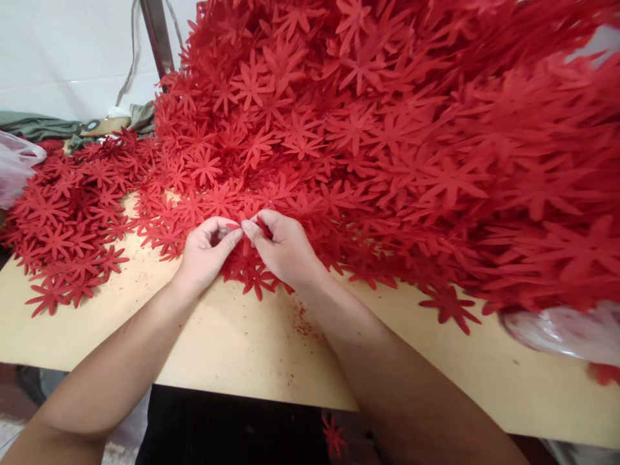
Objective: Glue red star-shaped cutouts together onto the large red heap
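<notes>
My left hand and my right hand meet over the front edge of a big pile of red flower-shaped cutouts. Both pinch a red petal cutout between thumb and fingers, the fingertips nearly touching. Part of the cutout is hidden behind my fingers. A bit of dark red material also shows inside the curled fingers of my right hand. Just below the hands, more red cutouts lie on the tabletop.
A smaller heap of cutouts lies at the left, beside a clear plastic bag. Another clear plastic bag rests at the right. Red crumbs dot the pale table. One cutout sits below the table edge.
</notes>
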Demonstrator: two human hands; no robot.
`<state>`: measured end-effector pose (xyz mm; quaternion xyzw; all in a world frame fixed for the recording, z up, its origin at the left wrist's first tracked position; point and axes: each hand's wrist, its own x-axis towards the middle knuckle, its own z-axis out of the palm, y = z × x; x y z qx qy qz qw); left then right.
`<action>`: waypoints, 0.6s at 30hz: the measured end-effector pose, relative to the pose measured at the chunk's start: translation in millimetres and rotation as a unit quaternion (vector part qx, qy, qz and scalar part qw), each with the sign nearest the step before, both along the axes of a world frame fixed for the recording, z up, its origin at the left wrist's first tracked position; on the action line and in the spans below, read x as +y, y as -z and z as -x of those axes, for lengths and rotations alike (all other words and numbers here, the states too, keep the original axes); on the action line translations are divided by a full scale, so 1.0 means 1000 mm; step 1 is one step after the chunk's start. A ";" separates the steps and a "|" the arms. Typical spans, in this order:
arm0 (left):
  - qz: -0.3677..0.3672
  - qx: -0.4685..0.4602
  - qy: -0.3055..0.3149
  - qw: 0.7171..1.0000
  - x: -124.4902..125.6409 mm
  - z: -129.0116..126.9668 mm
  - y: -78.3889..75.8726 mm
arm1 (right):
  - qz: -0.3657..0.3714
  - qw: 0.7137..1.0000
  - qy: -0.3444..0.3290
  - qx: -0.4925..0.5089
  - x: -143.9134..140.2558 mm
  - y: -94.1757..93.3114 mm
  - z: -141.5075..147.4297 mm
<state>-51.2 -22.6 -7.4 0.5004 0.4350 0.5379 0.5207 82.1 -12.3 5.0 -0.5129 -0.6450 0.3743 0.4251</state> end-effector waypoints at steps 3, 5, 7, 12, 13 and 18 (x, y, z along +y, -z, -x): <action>0.002 -0.013 -0.017 1.000 0.002 0.001 -0.002 | 0.013 0.997 -0.001 0.071 0.001 -0.001 0.001; 0.001 -0.028 -0.042 0.999 0.004 0.003 -0.004 | 0.014 0.991 -0.001 0.133 0.003 0.000 -0.002; 0.002 -0.046 -0.070 0.996 0.006 0.006 -0.005 | 0.019 0.985 -0.015 0.168 0.005 0.002 -0.006; 0.041 -0.060 -0.070 0.995 0.007 0.008 -0.008 | 0.060 0.971 -0.069 0.223 0.008 0.002 -0.013; 0.050 -0.062 -0.065 0.995 0.007 0.008 -0.009 | 0.069 0.966 -0.075 0.237 0.008 0.001 -0.014; 0.067 -0.091 -0.053 0.992 0.006 0.006 -0.009 | 0.085 0.965 -0.071 0.239 0.006 -0.002 -0.012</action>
